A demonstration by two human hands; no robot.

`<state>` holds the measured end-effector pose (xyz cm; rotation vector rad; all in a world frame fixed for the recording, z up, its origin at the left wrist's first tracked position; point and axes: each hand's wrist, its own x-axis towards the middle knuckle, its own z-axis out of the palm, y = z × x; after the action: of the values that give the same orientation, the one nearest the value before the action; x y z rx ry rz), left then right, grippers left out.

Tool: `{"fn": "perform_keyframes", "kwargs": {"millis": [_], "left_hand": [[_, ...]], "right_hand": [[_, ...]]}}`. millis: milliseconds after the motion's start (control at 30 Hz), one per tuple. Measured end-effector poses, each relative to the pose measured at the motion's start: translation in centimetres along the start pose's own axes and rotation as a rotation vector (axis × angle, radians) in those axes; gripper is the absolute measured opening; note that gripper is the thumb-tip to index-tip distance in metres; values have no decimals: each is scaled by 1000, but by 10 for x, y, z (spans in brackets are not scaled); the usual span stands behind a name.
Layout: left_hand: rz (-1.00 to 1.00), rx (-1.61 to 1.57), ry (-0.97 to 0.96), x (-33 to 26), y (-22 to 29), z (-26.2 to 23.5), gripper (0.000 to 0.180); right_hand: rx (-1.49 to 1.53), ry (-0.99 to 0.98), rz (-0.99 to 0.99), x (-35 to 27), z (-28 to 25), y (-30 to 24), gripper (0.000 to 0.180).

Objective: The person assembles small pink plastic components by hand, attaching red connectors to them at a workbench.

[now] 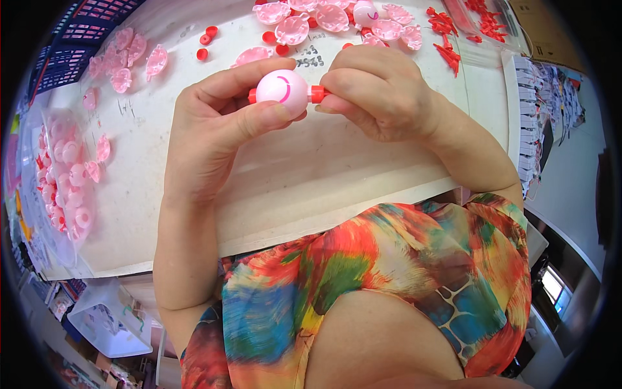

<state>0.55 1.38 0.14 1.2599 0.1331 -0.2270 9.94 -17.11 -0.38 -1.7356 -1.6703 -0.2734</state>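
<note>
And here's the pink ball (pixel 281 91), right between the two hands, held above the desk (pixel 324 172), its magenta curved line showing upward! The left hand (pixel 223 110) has it gripped, thumb on the near side, fingers wrapped around the far side and underneath. A bit of red (pixel 253 96) peeks out on the left-hand side of the ball. Over on the other side, the right hand (pixel 382 94) is closed in a tight pinch on a red stem piece (pixel 317 94) that meets the ball; the fingers hide its outer end.

Just beyond the hands, pink half-shells (pixel 291 30) crowd together, with a second pink ball (pixel 365 13) among them. Small red caps (pixel 203 54) sit beyond the left hand. Out past the right hand, slender red pieces (pixel 447 55) lie in a loose cluster. Well left of the left hand, a clear plastic bag (pixel 91 198) bulges with pink balls and red parts; farther out, beyond it, stands a dark blue basket (pixel 71 39).
</note>
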Motion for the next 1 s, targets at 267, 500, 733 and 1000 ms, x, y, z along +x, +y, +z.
{"fn": "perform_keyframes", "kwargs": {"millis": [267,500,733,1000], "left_hand": [[-25,43,-17,-3,2,0,45],[0,138,-5,-5,2,5,45],[111,108,100,-2,0,6,44],[69,17,114,2,-2,7,45]], "right_hand": [[45,-5,57,-2,4,-7,17],[38,-21,101,-4,4,-9,19],[25,-3,95,2,-1,-1,15],[279,41,320,1,-2,-1,23]]}}
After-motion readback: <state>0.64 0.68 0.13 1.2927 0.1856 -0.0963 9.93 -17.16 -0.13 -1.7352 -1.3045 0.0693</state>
